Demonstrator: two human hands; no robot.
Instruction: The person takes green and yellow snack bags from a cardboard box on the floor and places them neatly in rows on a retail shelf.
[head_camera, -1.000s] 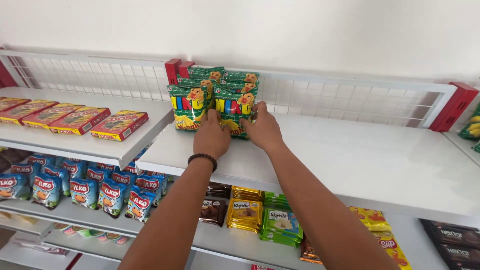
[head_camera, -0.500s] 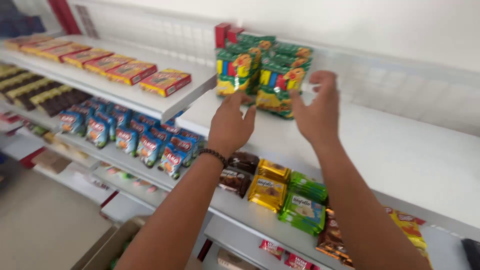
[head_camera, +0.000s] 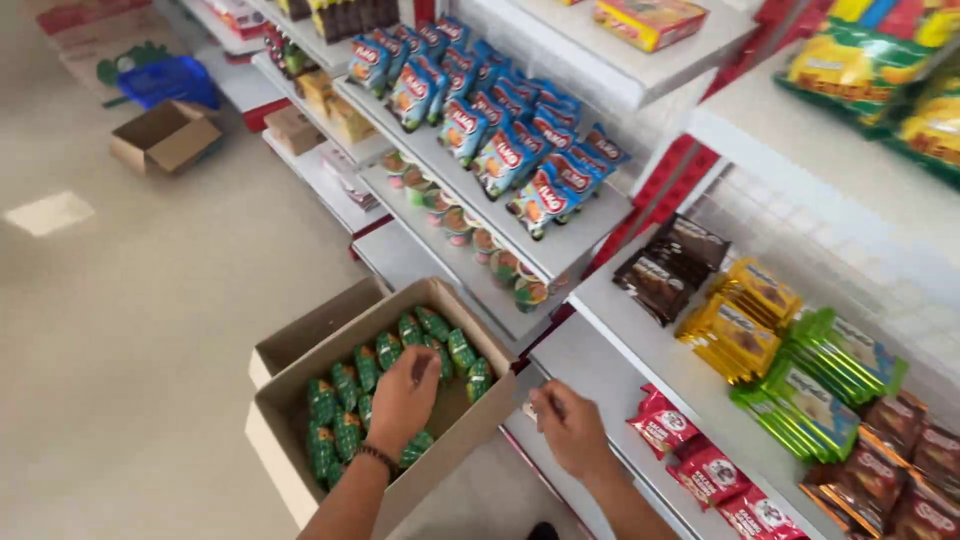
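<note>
A: Head view, looking steeply down. Where are the small green foil snack packets (head_camera: 345, 420)?

B: Standing on edge in rows inside the open brown cardboard box (head_camera: 290, 470) on the pale floor, near and left of the shelving. The rows run along the box's long axis, from near left to far right, and fill the left and far parts; a bare patch of bottom shows at the right.

A: And the left hand (head_camera: 403, 398)?

B: Down inside the box, directly over the packets at its middle, fingers curled downward onto them. Whether they pinch a packet I cannot tell; the back of the hand hides the fingertips. A dark beaded bracelet (head_camera: 378, 456) sits on the wrist.

A: The right hand (head_camera: 568, 428)?

B: Outside the box, just right of its right wall, loosely curled and holding nothing that I can see. So the left hand is plainly nearer the packets.

A: What surrounds it?

B: White metal shelves (head_camera: 640, 345) to the right: blue snack bags (head_camera: 510, 150) on a far tier, brown, yellow and green wafer packs (head_camera: 760, 320) lower, red packets (head_camera: 690, 465) near the bottom right. A second, smaller open carton (head_camera: 165, 135) sits far left.
</note>
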